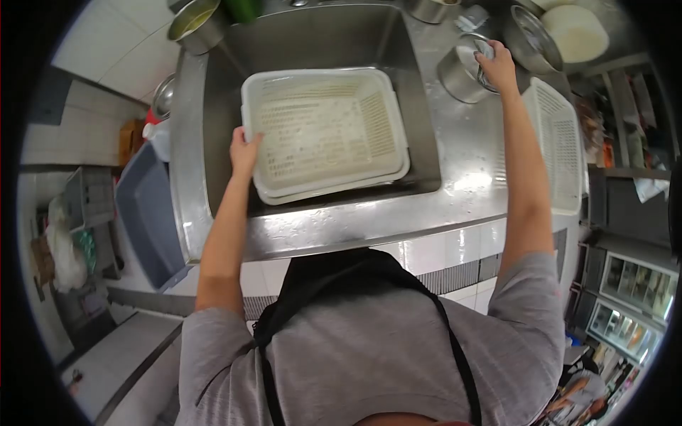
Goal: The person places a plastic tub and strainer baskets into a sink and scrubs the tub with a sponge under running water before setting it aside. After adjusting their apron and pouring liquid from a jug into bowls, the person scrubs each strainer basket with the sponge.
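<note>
A white plastic basket (pixel 320 135) with slotted walls sits in the steel sink (pixel 320 39), seemingly stacked with another white rim under it. My left hand (pixel 245 151) grips its left rim, thumb on the inner side. At the upper right, my right hand (pixel 499 67) reaches over a metal pot (pixel 458 74) on the counter. Its fingers are curled down at the pot's right edge around something shiny and dark that I cannot make out.
A large metal bowl (pixel 533 42) and a second white basket (pixel 558 149) stand at the right. Another metal pot (pixel 195 28) is at the sink's upper left corner. A grey plastic tub (pixel 145 209) leans left of the counter. Another person (pixel 579 397) is far off at lower right.
</note>
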`<state>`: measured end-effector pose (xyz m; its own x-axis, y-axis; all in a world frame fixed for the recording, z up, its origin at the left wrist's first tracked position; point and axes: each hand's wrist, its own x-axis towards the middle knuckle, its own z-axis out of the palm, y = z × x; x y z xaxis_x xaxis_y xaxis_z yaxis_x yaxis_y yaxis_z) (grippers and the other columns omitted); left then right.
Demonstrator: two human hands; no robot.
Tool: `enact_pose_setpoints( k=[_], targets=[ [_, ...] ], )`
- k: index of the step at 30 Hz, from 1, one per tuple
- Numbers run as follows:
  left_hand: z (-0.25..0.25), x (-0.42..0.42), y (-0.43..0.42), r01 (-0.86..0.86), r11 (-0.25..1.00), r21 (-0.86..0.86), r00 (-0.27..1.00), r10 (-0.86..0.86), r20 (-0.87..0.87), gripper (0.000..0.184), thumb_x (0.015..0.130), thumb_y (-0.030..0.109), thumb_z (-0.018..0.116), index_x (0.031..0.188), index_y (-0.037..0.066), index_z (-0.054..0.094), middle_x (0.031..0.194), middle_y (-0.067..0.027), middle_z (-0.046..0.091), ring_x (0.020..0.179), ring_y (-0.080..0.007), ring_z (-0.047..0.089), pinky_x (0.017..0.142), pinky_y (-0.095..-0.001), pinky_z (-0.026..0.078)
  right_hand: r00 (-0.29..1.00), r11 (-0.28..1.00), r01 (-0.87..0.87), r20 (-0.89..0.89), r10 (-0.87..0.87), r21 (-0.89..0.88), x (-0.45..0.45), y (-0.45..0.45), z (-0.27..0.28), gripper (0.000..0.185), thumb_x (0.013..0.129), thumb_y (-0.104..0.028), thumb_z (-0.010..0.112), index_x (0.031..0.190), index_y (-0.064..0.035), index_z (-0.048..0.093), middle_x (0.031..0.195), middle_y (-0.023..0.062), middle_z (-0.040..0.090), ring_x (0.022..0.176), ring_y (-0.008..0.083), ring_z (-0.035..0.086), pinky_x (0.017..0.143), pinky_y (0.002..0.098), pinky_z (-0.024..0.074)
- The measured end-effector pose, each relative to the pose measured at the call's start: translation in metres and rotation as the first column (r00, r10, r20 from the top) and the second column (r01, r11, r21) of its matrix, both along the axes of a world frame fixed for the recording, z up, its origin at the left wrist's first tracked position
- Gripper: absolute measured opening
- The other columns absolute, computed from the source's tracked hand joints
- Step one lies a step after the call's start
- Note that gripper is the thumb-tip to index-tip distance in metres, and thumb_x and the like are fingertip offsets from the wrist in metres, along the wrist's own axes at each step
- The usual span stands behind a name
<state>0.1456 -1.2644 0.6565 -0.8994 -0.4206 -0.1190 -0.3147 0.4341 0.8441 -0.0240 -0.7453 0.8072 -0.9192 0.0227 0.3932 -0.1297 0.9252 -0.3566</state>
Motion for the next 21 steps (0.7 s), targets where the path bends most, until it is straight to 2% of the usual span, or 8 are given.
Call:
enact_pose_setpoints(
  k=[2, 6, 9, 12, 14, 15, 18, 21],
  targets=[
    [0.021, 0.01, 0.02, 0.06, 0.756, 0.652, 0.981, 0.076, -0.178, 0.038, 0.077, 0.011, 0.056, 0.112, 0.006, 0.045, 0.105, -0.0083, 0.055, 0.096, -0.0185, 0.052, 0.083, -0.0305, 0.041, 0.972, 0.98, 0.022, 0.223, -0.067, 0.2, -0.041, 0.008, -0.049, 0.051, 0.07, -0.034, 0.06, 0.111, -0.006, 0.05, 0.115, 0.0223, 0.047, 0.107, 0.0366, 0.046, 0.088, 0.0388, 0.0393],
    [0.071, 0.032, 0.056, 0.106, 0.578, 0.809, 0.98, 0.076, -0.183, 0.05, 0.08, 0.006, 0.05, 0.127, 0.007, 0.033, 0.117, -0.0069, 0.048, 0.106, -0.0188, 0.046, 0.09, -0.0293, 0.036, 0.71, 0.718, -0.515, 0.702, 0.05, 0.469, -0.179, 0.095, -0.178, 0.047, 0.073, -0.033, 0.055, 0.115, -0.0118, 0.05, 0.119, 0.0216, 0.044, 0.106, 0.0394, 0.047, 0.089, 0.042, 0.0397],
    [0.079, 0.033, 0.06, 0.153, 0.636, 0.756, 0.981, -0.007, -0.193, 0.058, 0.081, 0.007, 0.047, 0.134, 0.008, 0.023, 0.122, -0.0083, 0.044, 0.111, -0.0184, 0.043, 0.093, -0.0292, 0.033, 0.934, 0.873, -0.032, 0.326, -0.148, 0.486, -0.047, 0.005, -0.032, 0.044, 0.073, -0.02, 0.053, 0.116, -0.0142, 0.05, 0.115, 0.0212, 0.047, 0.101, 0.0341, 0.051, 0.085, 0.0423, 0.041],
    [0.09, 0.033, 0.069, 0.154, 0.632, 0.76, 0.985, -0.039, -0.167, 0.056, 0.084, 0.012, 0.047, 0.134, 0.008, 0.023, 0.125, -0.0081, 0.042, 0.113, -0.0184, 0.04, 0.094, -0.0297, 0.032, 0.995, 0.964, -0.007, -0.096, 0.034, 0.267, 0.03, -0.076, 0.039, 0.043, 0.072, -0.018, 0.056, 0.114, -0.013, 0.051, 0.112, 0.0151, 0.051, 0.099, 0.0319, 0.052, 0.085, 0.0385, 0.0422],
    [0.095, 0.029, 0.074, 0.15, 0.604, 0.783, 0.983, -0.007, -0.183, 0.054, 0.087, 0.019, 0.045, 0.135, 0.009, 0.023, 0.127, -0.0076, 0.04, 0.116, -0.0181, 0.037, 0.095, -0.0298, 0.031, 0.894, 0.935, -0.354, -0.283, 0.348, 0.033, 0.042, -0.12, 0.007, 0.045, 0.07, -0.016, 0.059, 0.114, -0.0124, 0.051, 0.109, 0.0139, 0.052, 0.098, 0.0288, 0.053, 0.083, 0.0355, 0.0434],
    [0.094, 0.027, 0.073, 0.153, 0.608, 0.779, 0.984, -0.021, -0.177, 0.054, 0.087, 0.019, 0.045, 0.135, 0.009, 0.023, 0.127, -0.0076, 0.04, 0.116, -0.0181, 0.037, 0.095, -0.0298, 0.031, 0.935, 0.903, -0.333, 0.025, 0.353, -0.272, 0.069, -0.17, 0.011, 0.045, 0.069, -0.014, 0.062, 0.112, -0.0113, 0.052, 0.109, 0.0122, 0.052, 0.1, 0.0259, 0.051, 0.085, 0.0343, 0.0419],
    [0.089, 0.028, 0.073, 0.082, 0.622, 0.779, 0.993, 0.015, -0.117, 0.053, 0.089, 0.024, 0.044, 0.135, 0.008, 0.023, 0.128, -0.0075, 0.039, 0.117, -0.0177, 0.036, 0.096, -0.0299, 0.03, 0.86, 0.586, -0.233, 0.117, 0.497, -0.776, 0.108, -0.304, -0.107, 0.051, 0.072, -0.019, 0.063, 0.119, -0.0102, 0.045, 0.116, 0.015, 0.045, 0.111, 0.0285, 0.041, 0.093, 0.0384, 0.0336],
    [0.09, 0.028, 0.073, 0.094, 0.62, 0.779, 0.992, 0.003, -0.123, 0.055, 0.088, 0.026, 0.045, 0.135, 0.006, 0.023, 0.13, -0.0076, 0.038, 0.119, -0.0179, 0.034, 0.097, -0.0301, 0.028, 0.646, 0.394, -0.623, -0.161, 0.746, -0.675, 0.161, -0.359, -0.158, 0.039, 0.068, -0.016, 0.062, 0.106, -0.0084, 0.053, 0.109, 0.0146, 0.049, 0.107, 0.0295, 0.042, 0.091, 0.0399, 0.0336]
  ],
)
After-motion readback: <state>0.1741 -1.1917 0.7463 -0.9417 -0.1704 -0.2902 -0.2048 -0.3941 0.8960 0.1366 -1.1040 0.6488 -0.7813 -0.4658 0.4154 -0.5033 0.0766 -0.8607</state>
